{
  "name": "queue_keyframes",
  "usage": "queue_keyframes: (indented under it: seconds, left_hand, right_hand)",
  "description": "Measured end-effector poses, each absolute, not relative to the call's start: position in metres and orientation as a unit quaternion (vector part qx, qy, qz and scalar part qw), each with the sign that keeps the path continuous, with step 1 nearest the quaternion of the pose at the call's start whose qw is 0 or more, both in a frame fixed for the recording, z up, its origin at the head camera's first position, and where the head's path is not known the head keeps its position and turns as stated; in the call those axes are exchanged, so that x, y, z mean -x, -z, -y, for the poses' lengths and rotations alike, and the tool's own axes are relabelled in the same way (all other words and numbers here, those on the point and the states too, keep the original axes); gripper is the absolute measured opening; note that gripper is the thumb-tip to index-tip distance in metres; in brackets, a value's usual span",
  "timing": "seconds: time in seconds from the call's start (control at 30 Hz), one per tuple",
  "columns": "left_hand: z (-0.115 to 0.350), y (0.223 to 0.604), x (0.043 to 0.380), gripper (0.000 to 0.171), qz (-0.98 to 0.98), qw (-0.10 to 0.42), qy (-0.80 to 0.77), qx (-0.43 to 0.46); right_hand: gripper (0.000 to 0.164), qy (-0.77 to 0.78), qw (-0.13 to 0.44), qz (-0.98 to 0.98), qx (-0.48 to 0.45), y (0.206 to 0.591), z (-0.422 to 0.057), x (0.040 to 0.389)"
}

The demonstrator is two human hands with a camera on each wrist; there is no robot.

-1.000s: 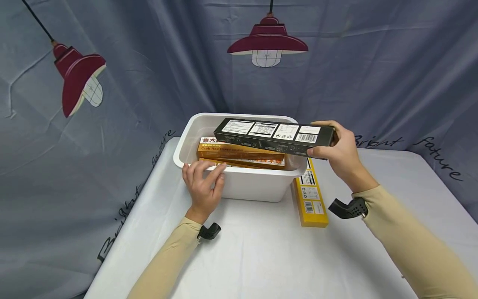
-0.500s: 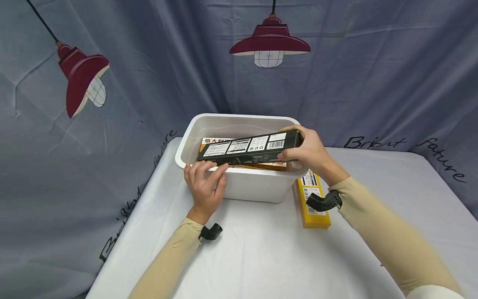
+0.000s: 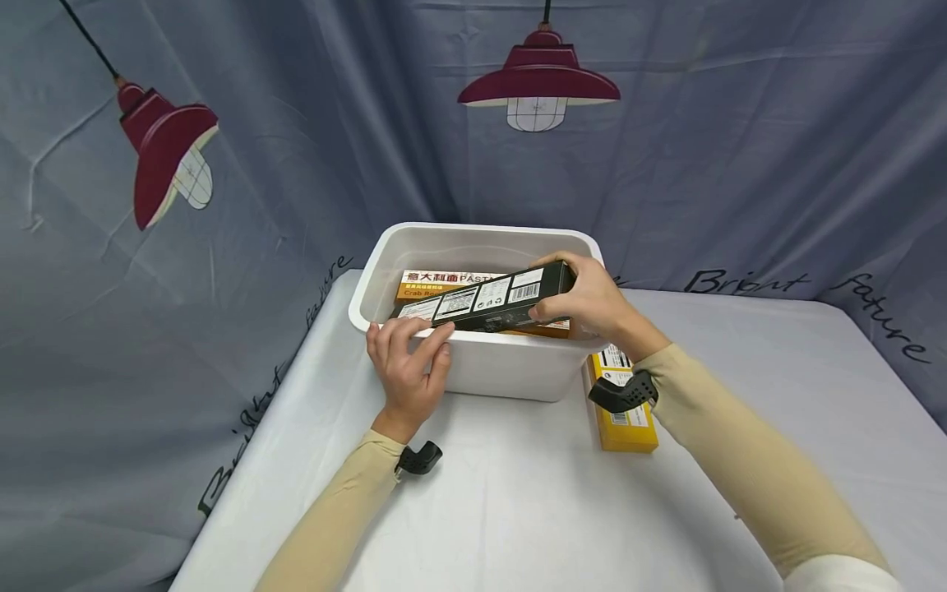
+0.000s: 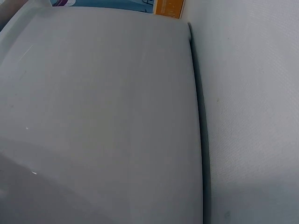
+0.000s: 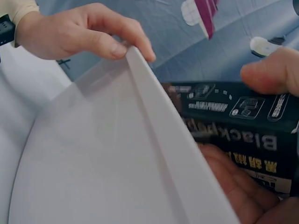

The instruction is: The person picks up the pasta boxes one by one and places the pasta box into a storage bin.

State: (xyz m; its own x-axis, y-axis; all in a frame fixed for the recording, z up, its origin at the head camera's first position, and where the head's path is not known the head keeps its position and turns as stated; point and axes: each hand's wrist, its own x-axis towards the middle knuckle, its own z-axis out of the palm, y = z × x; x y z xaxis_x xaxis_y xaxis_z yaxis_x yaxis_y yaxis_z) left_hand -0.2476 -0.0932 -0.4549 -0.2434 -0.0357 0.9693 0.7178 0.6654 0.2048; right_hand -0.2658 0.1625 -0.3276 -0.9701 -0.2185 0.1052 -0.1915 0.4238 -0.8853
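Observation:
A white plastic bin (image 3: 510, 370) stands on the table; its wall also fills much of the left wrist view. My left hand (image 3: 405, 370) holds the bin's near rim, fingers hooked over it and thumb outside. My right hand (image 3: 592, 304) grips the right end of a long black pasta box (image 3: 488, 301), thumb on the near side. That box slants down to the left inside the bin, its left end partly hidden behind my left fingers. "Black pepper" lettering shows on the black box (image 5: 229, 135) in the right wrist view. Beneath and behind it lies an orange pasta box (image 3: 436, 284).
A yellow box (image 3: 629, 436) lies on the white-covered table (image 3: 533, 510) at the bin's right, partly under my right wrist. A grey-blue curtain (image 3: 340, 123) printed with red lamps hangs behind the bin.
My right hand has moved left and brought the black pasta box from above the bin's right side down into it, its left end tilting lower. My left hand stays on the rim.

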Motion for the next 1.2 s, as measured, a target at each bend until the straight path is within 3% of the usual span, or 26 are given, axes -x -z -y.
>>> queue_keyframes:
  seconds: [0.5,0.87,1.2]
  left_hand:
    - [0.093,0.455,0.250,0.020,0.713,0.568,0.333,0.242]
    - [0.093,0.457,0.250,0.019,0.716,0.563,0.334,0.241]
    - [0.093,0.457,0.251,0.018,0.716,0.568,0.328,0.239]
  right_hand:
    - [0.065,0.509,0.014,-0.855,0.094,0.328,-0.161,0.265]
    - [0.067,0.514,0.054,-0.850,0.100,0.330,-0.168,0.267]
    - [0.070,0.370,0.077,-0.916,0.132,0.322,-0.175,0.268]
